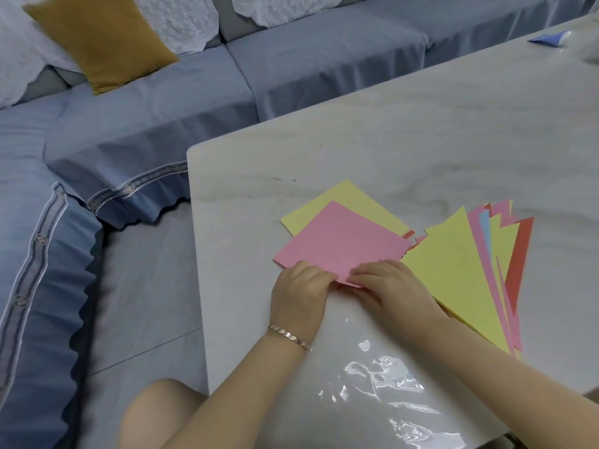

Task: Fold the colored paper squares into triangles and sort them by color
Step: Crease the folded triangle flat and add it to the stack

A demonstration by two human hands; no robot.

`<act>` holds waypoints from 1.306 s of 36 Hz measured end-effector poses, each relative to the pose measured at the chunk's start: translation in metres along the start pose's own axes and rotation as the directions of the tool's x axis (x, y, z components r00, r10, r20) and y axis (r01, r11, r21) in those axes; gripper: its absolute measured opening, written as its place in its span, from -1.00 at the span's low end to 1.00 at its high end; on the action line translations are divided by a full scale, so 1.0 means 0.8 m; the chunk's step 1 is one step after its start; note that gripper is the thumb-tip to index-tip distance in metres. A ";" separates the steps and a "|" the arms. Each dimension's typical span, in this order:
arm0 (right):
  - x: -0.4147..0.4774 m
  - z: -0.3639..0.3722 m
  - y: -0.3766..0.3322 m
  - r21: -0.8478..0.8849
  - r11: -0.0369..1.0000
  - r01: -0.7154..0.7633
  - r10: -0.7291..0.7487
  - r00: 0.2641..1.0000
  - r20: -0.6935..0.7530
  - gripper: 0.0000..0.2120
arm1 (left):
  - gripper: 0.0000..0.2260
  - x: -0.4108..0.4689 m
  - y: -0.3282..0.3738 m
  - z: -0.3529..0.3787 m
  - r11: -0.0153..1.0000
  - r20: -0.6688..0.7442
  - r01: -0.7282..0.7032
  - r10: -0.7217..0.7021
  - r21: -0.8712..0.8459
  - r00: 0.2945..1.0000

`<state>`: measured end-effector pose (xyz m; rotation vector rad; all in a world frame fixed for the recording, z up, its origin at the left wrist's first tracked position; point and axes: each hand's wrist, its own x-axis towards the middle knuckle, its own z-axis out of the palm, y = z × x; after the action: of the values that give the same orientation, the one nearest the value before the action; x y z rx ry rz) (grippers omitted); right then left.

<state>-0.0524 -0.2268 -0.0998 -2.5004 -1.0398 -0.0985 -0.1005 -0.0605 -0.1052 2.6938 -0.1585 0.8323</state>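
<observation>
Blue-grey sofa (146, 124) fills the left, cropped by the frame's left and top edges. Mustard cushion (100, 40) lies on it, top end cut off. Bare knee (155, 413) at the bottom, partly behind the left forearm. White marble-look table (389, 140) takes the right side; its right and near edges run out of frame.

Left hand (299, 293), bracelet (288, 335) on the wrist, sits near the table's left edge, toward the near side. Fingers curl down over the near corner of the pink square (340, 241), pinching it; thumb hidden under the hand.

Pink square: flat, unfolded, turned like a diamond. Both hands cover its near corner, which looks slightly lifted. It lies over a yellow square (343, 202) that shows only along the far side. Red and pink slivers peek out at the pink square's right corner, too small to identify.

Right hand (392, 286) meets the same corner from the right. Fingers fairly straight, laid flat on the paper, pressing, not wrapped round it; thumb out of sight.

Clear plastic sheet (372, 384) lies by the near edge under both forearms, visible mostly by glare.

Right of the hands, triangles (453, 273) lie fanned: yellow on top, then pink, light blue, yellow and red slivers. The right forearm hides their near tips. Colours mixed, not sorted.

Far right corner: blue item (547, 38), blurred, can't identify.
</observation>
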 end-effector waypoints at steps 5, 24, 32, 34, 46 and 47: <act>-0.009 -0.010 -0.005 0.065 0.996 0.066 -0.066 0.998 0.002 -0.82 | -0.89 -0.009 0.000 -0.016 0.997 0.052 0.074 -0.073 -0.032 0.996; -0.030 -0.008 -0.010 0.329 0.940 0.087 -0.124 0.988 0.092 -0.74 | -0.53 -0.022 0.007 -0.063 0.741 0.487 0.614 -0.445 -0.272 0.752; -0.047 0.006 -0.007 0.222 0.967 0.127 -0.148 0.986 0.079 -0.90 | -0.48 -0.004 -0.025 -0.056 0.617 0.471 0.784 -0.713 0.068 0.520; -0.049 0.007 -0.009 0.228 0.968 0.107 -0.125 0.990 0.064 -0.84 | -0.45 0.000 -0.023 -0.057 0.613 0.491 0.786 -0.710 0.079 0.504; -0.049 0.001 -0.014 0.234 0.966 0.108 -0.133 0.987 0.095 -0.97 | -0.65 0.021 -0.020 -0.048 0.546 0.454 0.838 -0.743 -0.012 0.491; -0.049 0.000 -0.015 0.228 0.967 0.114 -0.139 0.985 0.097 -0.98 | -0.71 0.025 -0.020 -0.047 0.564 0.432 0.826 -0.744 -0.004 0.510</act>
<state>-0.0884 -0.2449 -0.1045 -2.2591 -1.1868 0.1170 -0.1008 -0.0330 -0.0688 2.2664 0.8243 -0.0265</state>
